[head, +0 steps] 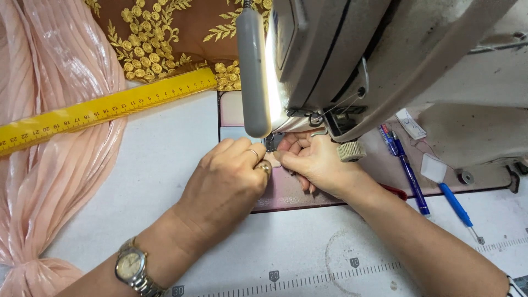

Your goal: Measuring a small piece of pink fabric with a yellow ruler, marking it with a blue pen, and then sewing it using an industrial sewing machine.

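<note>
A white sewing machine fills the upper right, its head over the needle area. My left hand, wearing rings and a wristwatch, is curled with its fingertips at the needle area. My right hand reaches in from the right, its fingers pinched together just under the machine head. Whatever the fingers pinch is too small or hidden to make out. A light bar hangs in front of the machine head.
A yellow ruler lies across pink pleated fabric at the left. Brown fabric with gold embroidery sits at the back. Two blue pens and a blue-handled tool lie right of my hands on the white table.
</note>
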